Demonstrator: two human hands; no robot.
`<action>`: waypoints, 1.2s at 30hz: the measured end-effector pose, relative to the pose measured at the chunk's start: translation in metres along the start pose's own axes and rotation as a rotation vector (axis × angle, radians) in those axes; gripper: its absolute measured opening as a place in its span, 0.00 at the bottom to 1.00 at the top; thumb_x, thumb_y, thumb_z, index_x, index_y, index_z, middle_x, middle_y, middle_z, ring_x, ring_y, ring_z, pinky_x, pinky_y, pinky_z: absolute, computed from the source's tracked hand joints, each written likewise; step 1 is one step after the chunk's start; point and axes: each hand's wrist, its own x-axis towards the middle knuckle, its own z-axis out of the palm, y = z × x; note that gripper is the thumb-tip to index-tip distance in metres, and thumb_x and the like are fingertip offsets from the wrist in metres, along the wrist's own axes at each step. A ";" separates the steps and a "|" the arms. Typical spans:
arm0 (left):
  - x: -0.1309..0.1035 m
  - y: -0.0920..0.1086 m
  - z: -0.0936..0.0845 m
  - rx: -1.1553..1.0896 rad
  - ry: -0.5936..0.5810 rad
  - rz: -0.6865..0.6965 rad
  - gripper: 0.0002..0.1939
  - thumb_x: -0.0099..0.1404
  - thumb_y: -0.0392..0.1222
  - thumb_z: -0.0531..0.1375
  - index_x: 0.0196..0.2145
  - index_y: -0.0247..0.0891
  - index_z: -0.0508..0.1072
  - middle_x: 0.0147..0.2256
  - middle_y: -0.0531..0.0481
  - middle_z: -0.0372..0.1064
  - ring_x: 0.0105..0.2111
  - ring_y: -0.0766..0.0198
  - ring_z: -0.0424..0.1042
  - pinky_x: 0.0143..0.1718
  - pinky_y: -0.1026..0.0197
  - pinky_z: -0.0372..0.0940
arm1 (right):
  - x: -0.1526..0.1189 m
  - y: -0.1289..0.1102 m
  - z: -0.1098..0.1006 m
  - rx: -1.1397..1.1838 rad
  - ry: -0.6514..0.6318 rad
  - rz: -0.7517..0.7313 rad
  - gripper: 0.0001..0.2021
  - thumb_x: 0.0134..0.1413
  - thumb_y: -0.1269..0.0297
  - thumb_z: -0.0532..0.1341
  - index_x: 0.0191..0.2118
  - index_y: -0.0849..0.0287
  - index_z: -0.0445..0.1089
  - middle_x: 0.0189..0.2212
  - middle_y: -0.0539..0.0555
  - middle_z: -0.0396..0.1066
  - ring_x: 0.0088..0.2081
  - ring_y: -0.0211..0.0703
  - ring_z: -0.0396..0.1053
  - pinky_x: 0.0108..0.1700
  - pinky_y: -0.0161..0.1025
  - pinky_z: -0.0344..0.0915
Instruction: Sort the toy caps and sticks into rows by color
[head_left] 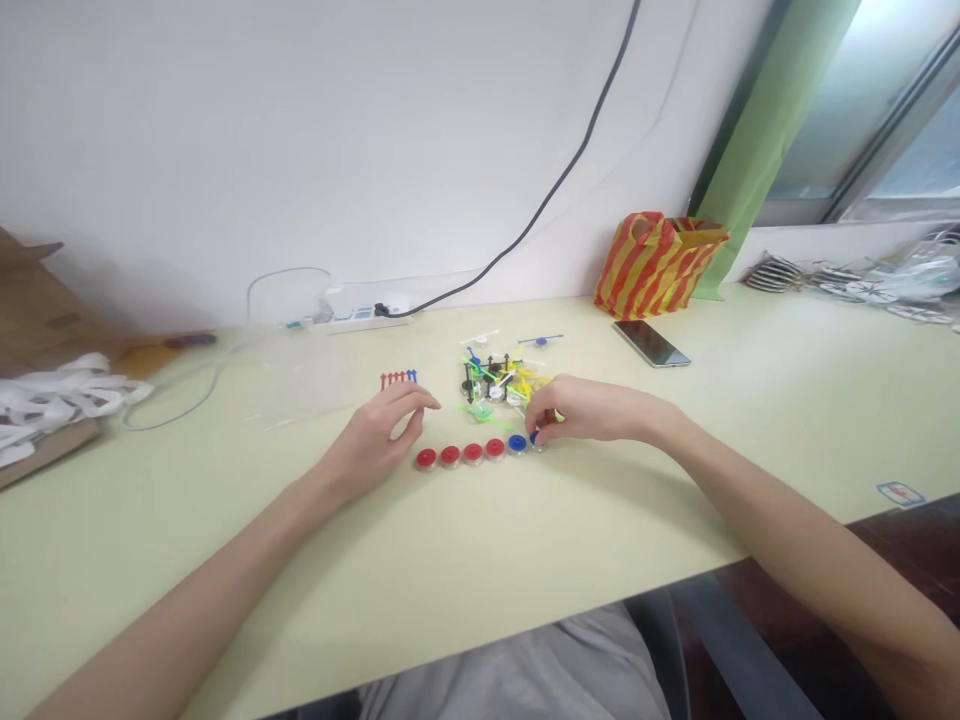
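- Four red discs (pixel 472 453) sit in a row on the counter (pixel 465 550), the first just beside the fingers of the left hand (pixel 373 430).
- The inner blue disc (pixel 517 443) continues the row, just short of the fingers of the right hand (pixel 574 405).
- The end blue disc (pixel 534 439) is pinched between the right thumb and forefinger, partly hidden by them.
- The left fingers are loosely curved, thumb and forefinger parted.
- Small red and blue arrows (pixel 398 379) lie side by side just beyond the left fingers, which hide some of their lower ends.
- A jumbled pile of black, yellow, green, white and blue pieces (pixel 493 378) lies beyond the row, between both hands' fingers and nearer the right ones.
- A phone (pixel 651 343) and a red-and-yellow striped bag (pixel 658 265) are well apart from the right fingers, farther out to the right.
- A power strip (pixel 360 319) lies well beyond the left fingers.
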 end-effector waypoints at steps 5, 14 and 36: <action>-0.002 -0.001 0.000 0.035 -0.018 0.007 0.12 0.72 0.37 0.53 0.44 0.42 0.76 0.45 0.45 0.75 0.46 0.55 0.75 0.49 0.54 0.67 | -0.003 0.004 -0.005 -0.053 0.292 -0.002 0.08 0.64 0.66 0.61 0.39 0.57 0.79 0.36 0.54 0.80 0.35 0.42 0.73 0.38 0.37 0.64; -0.004 -0.009 0.006 0.070 -0.042 0.020 0.12 0.74 0.38 0.51 0.46 0.40 0.74 0.46 0.46 0.74 0.48 0.57 0.74 0.52 0.55 0.66 | 0.053 0.103 -0.029 -0.305 0.660 0.169 0.18 0.64 0.74 0.59 0.57 0.61 0.75 0.54 0.62 0.76 0.55 0.52 0.71 0.56 0.45 0.65; 0.002 -0.012 0.002 -0.548 0.300 -0.323 0.26 0.70 0.56 0.62 0.61 0.42 0.70 0.52 0.42 0.75 0.46 0.54 0.76 0.44 0.54 0.71 | 0.149 -0.061 0.010 0.662 0.333 -0.246 0.18 0.55 0.50 0.71 0.35 0.58 0.68 0.25 0.49 0.73 0.26 0.37 0.72 0.29 0.33 0.68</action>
